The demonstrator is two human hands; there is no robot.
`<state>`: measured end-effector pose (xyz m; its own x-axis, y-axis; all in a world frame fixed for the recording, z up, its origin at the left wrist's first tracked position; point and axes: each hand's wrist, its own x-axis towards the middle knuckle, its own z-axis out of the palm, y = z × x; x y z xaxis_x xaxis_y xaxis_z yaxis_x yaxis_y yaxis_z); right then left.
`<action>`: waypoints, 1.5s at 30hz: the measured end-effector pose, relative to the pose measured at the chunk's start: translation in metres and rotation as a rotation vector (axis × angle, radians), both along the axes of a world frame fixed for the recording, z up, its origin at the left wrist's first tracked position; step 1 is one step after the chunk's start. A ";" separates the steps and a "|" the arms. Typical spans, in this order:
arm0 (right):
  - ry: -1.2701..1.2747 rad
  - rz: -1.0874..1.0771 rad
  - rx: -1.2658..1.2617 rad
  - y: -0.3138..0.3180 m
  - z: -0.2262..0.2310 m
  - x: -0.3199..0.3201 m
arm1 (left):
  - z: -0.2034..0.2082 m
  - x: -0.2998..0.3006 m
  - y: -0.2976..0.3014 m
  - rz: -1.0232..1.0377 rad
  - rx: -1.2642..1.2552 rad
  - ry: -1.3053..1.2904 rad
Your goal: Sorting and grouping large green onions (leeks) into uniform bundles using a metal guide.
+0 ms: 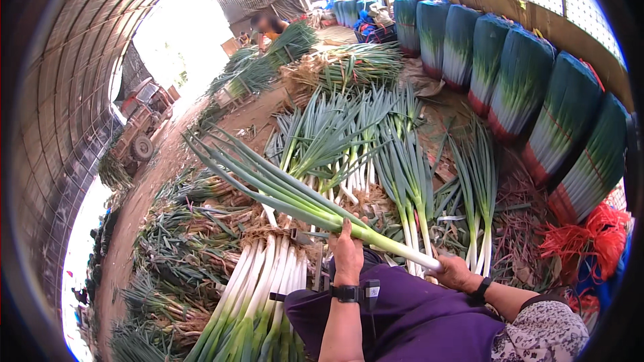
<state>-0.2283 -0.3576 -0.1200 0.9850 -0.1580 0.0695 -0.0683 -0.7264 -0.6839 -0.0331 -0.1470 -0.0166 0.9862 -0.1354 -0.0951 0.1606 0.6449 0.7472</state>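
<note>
A long green onion, with a white shank and spread green leaves, lies slantwise across my lap. My left hand is closed round it where the leaves begin to fan out. At its white root end, my right hand grips it, the fingertips partly hidden. Just left of my left hand, untrimmed green onions with brown roots lie with their leaves toward me. Beyond my hands, cleaned green onions lie with white ends toward me, and another bunch lies to the right.
Upright packed bundles of green onions line the right wall. Red plastic strands hang at the right edge. Leaf waste covers the ground at left. A small vehicle stands far left. Another person bends behind a heap of onions.
</note>
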 end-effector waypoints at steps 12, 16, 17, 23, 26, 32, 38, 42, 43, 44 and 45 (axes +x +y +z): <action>0.307 0.179 0.310 -0.001 0.001 -0.003 | -0.030 -0.006 0.014 -0.079 -0.220 0.110; 0.298 0.135 0.353 0.006 0.015 -0.010 | -0.036 -0.007 0.019 -0.079 -0.184 0.109; 0.263 0.119 0.412 0.009 0.018 -0.010 | -0.039 -0.007 0.021 -0.059 -0.182 0.112; 0.286 0.125 0.386 0.009 0.009 -0.006 | -0.047 -0.004 0.028 -0.087 -0.222 0.149; 0.295 0.111 0.326 0.007 0.001 -0.006 | -0.042 -0.007 0.025 -0.048 -0.203 0.125; 0.250 0.098 0.328 0.012 0.012 -0.007 | -0.046 -0.006 0.027 -0.055 -0.165 0.075; 0.267 0.091 0.339 0.014 0.019 -0.008 | -0.064 -0.001 0.034 -0.085 -0.144 0.109; 0.287 0.084 0.305 0.012 0.015 -0.008 | -0.062 -0.003 0.033 -0.099 -0.163 0.118; 0.267 0.088 0.325 0.013 0.020 -0.008 | -0.059 -0.004 0.033 -0.099 -0.176 0.126; 0.247 0.092 0.346 0.013 0.023 -0.009 | -0.057 -0.005 0.032 -0.099 -0.190 0.135; 0.248 0.092 0.346 0.013 0.021 -0.009 | -0.055 -0.005 0.032 -0.099 -0.190 0.135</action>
<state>-0.2371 -0.3448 -0.0988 0.9763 -0.0408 -0.2123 -0.2064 -0.4682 -0.8592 -0.0381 -0.1149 -0.0718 0.9474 -0.2586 -0.1888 0.3200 0.7478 0.5817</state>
